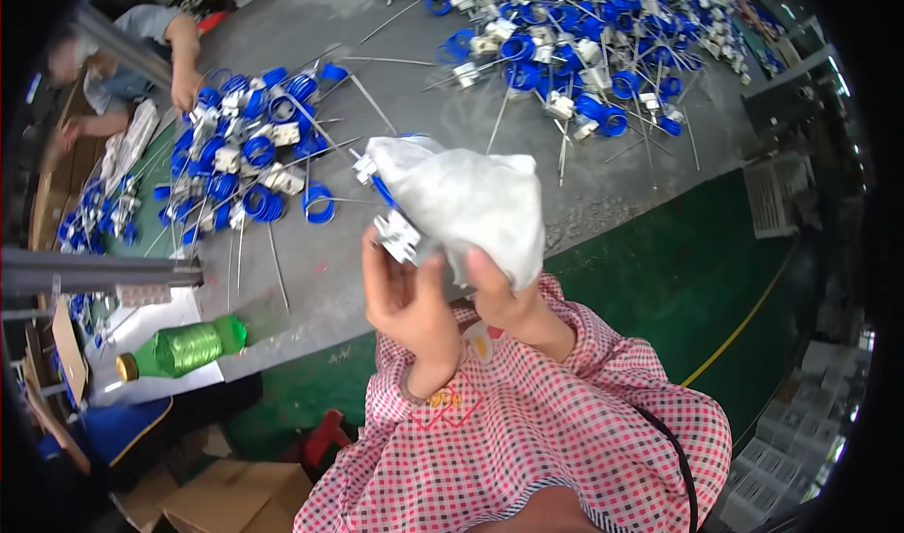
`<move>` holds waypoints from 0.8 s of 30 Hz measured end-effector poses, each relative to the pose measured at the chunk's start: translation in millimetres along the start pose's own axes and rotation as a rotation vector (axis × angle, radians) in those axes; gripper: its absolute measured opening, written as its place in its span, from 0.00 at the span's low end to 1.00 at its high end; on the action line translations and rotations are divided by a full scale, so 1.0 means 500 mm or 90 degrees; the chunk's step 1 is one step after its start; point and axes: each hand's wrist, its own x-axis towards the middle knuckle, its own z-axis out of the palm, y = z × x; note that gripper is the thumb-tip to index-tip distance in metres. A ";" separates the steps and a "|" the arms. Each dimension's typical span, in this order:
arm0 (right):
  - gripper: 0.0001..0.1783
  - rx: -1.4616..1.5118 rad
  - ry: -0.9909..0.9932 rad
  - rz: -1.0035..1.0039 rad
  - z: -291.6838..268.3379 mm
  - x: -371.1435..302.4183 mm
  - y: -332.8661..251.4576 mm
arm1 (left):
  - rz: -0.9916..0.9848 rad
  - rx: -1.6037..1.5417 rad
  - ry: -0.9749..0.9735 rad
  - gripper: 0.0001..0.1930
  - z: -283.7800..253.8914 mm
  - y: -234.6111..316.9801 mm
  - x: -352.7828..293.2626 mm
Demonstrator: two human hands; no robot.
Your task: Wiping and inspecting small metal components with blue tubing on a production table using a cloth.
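My left hand (414, 312) grips a small white-and-metal block (397, 236), which has blue wire leading up from it. A bunched white cloth (480, 199) is in my right hand (508, 302), the thumb pressed on its lower edge. The cloth leans over the blue wire and hides most of the part. A second white end piece (363, 166) sticks out at the cloth's left side. Both hands are raised over the near edge of the grey table (320, 269).
Blue wire coils with white blocks and thin metal rods lie in a left heap (259, 152) and a larger far heap (565, 43). A green bottle (184, 347) lies on its side at left. Another person's hand (185, 88) touches the left heap. Cardboard boxes (235, 495) stand below.
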 end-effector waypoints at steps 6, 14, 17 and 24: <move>0.29 0.296 0.168 0.261 -0.011 -0.028 -0.012 | 0.026 -0.178 -0.077 0.27 -0.043 -0.034 0.058; 0.29 -0.039 0.126 0.091 0.002 -0.014 -0.015 | -0.029 -0.339 -0.137 0.30 -0.034 -0.027 0.032; 0.26 -0.251 -0.102 -0.070 0.014 -0.007 -0.022 | -0.035 -0.272 -0.099 0.30 -0.033 -0.021 0.021; 0.18 -0.135 -0.055 0.007 0.014 -0.011 -0.056 | -0.061 -0.263 -0.080 0.29 -0.036 -0.028 0.033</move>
